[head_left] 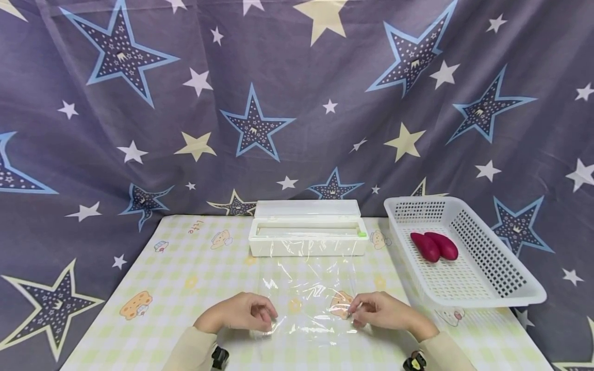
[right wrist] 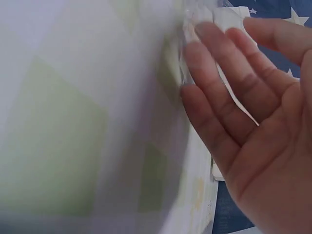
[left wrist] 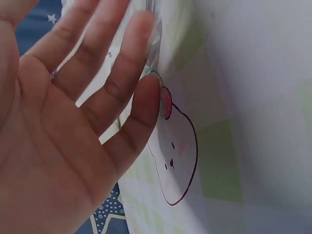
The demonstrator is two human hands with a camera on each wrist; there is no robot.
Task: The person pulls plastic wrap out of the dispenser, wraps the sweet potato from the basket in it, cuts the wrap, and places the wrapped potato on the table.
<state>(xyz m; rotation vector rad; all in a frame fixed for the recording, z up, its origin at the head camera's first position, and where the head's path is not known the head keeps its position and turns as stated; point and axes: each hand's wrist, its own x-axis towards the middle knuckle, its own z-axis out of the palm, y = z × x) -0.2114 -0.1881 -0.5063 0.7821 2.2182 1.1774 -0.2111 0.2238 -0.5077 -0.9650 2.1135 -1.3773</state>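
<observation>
A sheet of clear cling film (head_left: 308,304) runs from a white dispenser box (head_left: 307,246) toward me over the checked tablecloth. My left hand (head_left: 246,312) is at the film's left edge near its front end, and my right hand (head_left: 382,312) is at the right edge. In the left wrist view, the fingers of the left hand (left wrist: 83,97) are loosely extended, with film (left wrist: 155,51) by the fingertips. The right wrist view shows the right hand (right wrist: 253,112) with gently bent fingers, its tips beside shiny film (right wrist: 192,22).
The dispenser's lid (head_left: 308,208) stands raised at the back, with a green piece (head_left: 362,234) on the box's right side. To the right, a white perforated basket (head_left: 487,299) holds two dark red, sweet-potato-like pieces (head_left: 426,247). A starry curtain (head_left: 297,103) hangs behind the table.
</observation>
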